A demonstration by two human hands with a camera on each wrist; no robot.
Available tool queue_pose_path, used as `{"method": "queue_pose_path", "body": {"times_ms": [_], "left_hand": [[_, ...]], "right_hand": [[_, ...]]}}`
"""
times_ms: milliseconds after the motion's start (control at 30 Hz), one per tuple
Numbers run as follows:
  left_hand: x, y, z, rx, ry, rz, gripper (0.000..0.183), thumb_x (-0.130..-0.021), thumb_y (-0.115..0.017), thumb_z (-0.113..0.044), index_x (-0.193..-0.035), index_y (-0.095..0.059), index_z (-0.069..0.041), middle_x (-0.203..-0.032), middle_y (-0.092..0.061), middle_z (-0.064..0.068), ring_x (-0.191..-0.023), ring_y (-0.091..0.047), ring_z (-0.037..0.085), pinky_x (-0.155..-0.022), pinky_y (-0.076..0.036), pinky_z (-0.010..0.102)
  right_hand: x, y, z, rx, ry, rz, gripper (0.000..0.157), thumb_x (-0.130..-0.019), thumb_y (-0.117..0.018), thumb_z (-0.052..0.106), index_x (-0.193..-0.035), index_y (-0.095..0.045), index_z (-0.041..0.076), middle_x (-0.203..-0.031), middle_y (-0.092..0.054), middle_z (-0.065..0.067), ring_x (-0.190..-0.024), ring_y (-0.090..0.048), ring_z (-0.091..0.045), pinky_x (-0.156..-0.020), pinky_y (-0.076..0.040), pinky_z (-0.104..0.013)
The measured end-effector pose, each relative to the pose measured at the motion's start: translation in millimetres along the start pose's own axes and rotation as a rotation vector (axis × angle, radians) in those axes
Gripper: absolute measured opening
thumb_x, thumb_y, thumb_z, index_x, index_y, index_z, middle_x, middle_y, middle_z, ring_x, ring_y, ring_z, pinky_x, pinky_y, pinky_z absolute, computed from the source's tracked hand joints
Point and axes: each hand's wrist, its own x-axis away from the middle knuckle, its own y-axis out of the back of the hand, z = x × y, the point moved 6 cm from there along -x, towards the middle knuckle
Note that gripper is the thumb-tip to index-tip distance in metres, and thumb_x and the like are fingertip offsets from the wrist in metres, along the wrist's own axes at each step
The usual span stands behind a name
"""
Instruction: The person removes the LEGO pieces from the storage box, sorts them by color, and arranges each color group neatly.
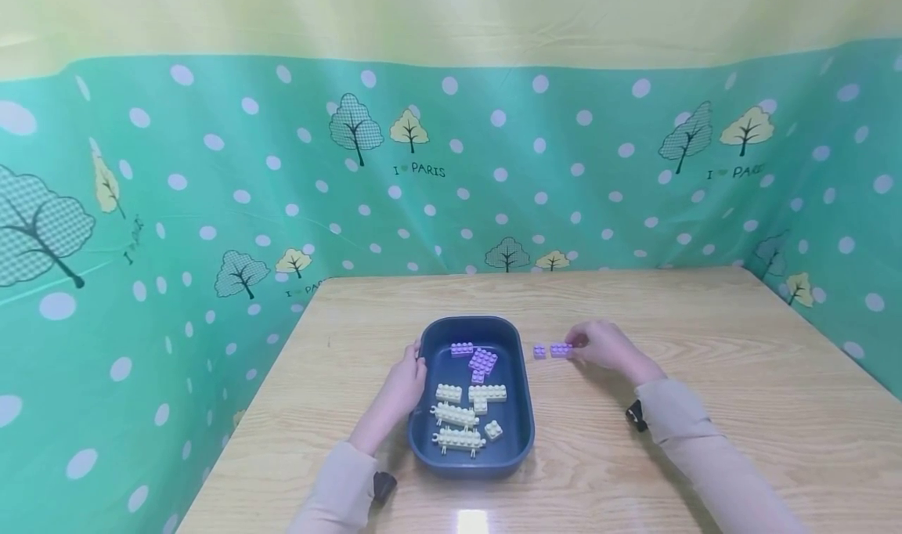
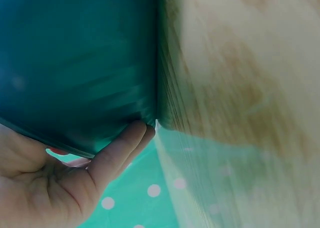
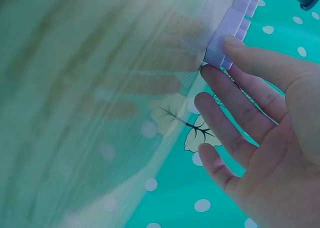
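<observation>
A dark blue bin [image 1: 470, 463] holds purple building bricks [image 1: 483, 361] and cream building bricks [image 1: 488, 393]. My left hand [image 1: 406, 381] grips its left side near the rim; in the left wrist view, fingers [image 2: 117, 155] lie along the outer wall. On the table right of the bin, my right hand [image 1: 604, 346] pinches the right end of a purple building brick [image 1: 560, 350]. The right wrist view has the thumb on this brick [image 3: 222, 40] and the other fingers spread below. A smaller purple brick [image 1: 539, 351] sits just left of it.
Two cream brick pieces with small side clips [image 1: 458, 439] lie low in the bin. The wooden table [image 1: 705, 322] ends at a green dotted curtain [image 1: 451, 229] behind and at the sides. Dark wrist devices [image 1: 636, 416] sit at both cuffs.
</observation>
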Motion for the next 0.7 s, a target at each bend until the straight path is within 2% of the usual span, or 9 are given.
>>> {"method": "queue_pose_path", "body": {"times_ms": [33,133,233,300,367,433,533,700], "left_hand": [[-2.2,-2.3,4.4,-0.011,-0.029,-0.009,0.045,-0.100,-0.032,-0.015,-0.138,-0.031,0.009,-0.110,-0.058,0.037,-0.093,-0.064,0.041,-0.074,-0.056,0.045],[-2.2,-1.6,3.7,-0.006,-0.046,-0.019,0.045,-0.100,-0.031,-0.016,-0.137,-0.031,0.010,-0.111,-0.057,0.038,-0.095,-0.062,0.043,-0.076,-0.055,0.047],[-3.7,-2.8,5.0,-0.008,-0.034,-0.018,0.045,-0.100,-0.032,-0.015,-0.138,-0.032,0.010,-0.116,-0.055,0.037,-0.103,-0.060,0.044,-0.083,-0.053,0.049],[-2.0,-1.0,1.0,0.005,0.003,-0.007,0.044,-0.099,-0.034,-0.011,-0.138,-0.032,0.010,-0.122,-0.053,0.036,-0.109,-0.056,0.045,-0.090,-0.050,0.051],[-2.2,-1.6,1.5,0.002,0.014,-0.006,0.044,-0.099,-0.034,-0.011,-0.138,-0.032,0.010,-0.125,-0.051,0.035,-0.112,-0.055,0.044,-0.093,-0.049,0.051],[-2.3,-1.4,1.2,0.000,0.017,-0.003,0.044,-0.099,-0.034,-0.011,-0.138,-0.032,0.010,-0.127,-0.051,0.034,-0.113,-0.055,0.044,-0.093,-0.049,0.051],[-2.5,-0.5,1.0,0.005,0.024,-0.001,0.045,-0.100,-0.034,-0.013,-0.139,-0.031,0.009,-0.128,-0.050,0.033,-0.113,-0.055,0.043,-0.093,-0.049,0.050],[-3.1,0.4,0.8,0.002,0.012,-0.006,0.044,-0.099,-0.035,-0.011,-0.138,-0.032,0.010,-0.120,-0.054,0.036,-0.103,-0.061,0.042,-0.083,-0.054,0.047]], "right_hand": [[0,-0.3,0,0.000,0.001,0.000,0.020,-0.078,-0.072,0.013,-0.096,-0.070,0.005,-0.089,-0.069,-0.006,-0.085,-0.063,-0.022,-0.083,-0.053,-0.045],[1,-0.4,0,0.001,0.002,0.001,0.024,-0.079,-0.072,0.014,-0.100,-0.069,0.004,-0.091,-0.069,-0.007,-0.086,-0.063,-0.022,-0.083,-0.052,-0.045],[4,0.3,-1,-0.015,-0.022,0.010,0.032,-0.081,-0.070,0.016,-0.110,-0.065,0.004,-0.097,-0.068,-0.008,-0.090,-0.063,-0.023,-0.084,-0.052,-0.045],[7,2.3,-2,-0.029,-0.062,0.013,0.037,-0.084,-0.067,0.019,-0.118,-0.062,0.007,-0.104,-0.065,-0.008,-0.095,-0.061,-0.025,-0.085,-0.052,-0.046],[10,6.4,-2,-0.046,-0.100,0.005,0.038,-0.087,-0.064,0.023,-0.123,-0.059,0.010,-0.112,-0.062,-0.008,-0.102,-0.058,-0.027,-0.088,-0.050,-0.048],[12,13.2,0,-0.049,-0.102,-0.024,0.037,-0.090,-0.061,0.025,-0.124,-0.059,0.011,-0.115,-0.061,-0.011,-0.105,-0.056,-0.030,-0.089,-0.048,-0.050],[10,24.1,7,-0.028,-0.034,-0.081,0.034,-0.090,-0.061,0.023,-0.119,-0.061,0.006,-0.114,-0.063,-0.015,-0.105,-0.057,-0.033,-0.089,-0.048,-0.052],[6,34.8,20,0.015,0.068,-0.137,0.030,-0.086,-0.066,0.020,-0.112,-0.065,0.003,-0.108,-0.068,-0.016,-0.101,-0.060,-0.033,-0.088,-0.049,-0.050]]}}
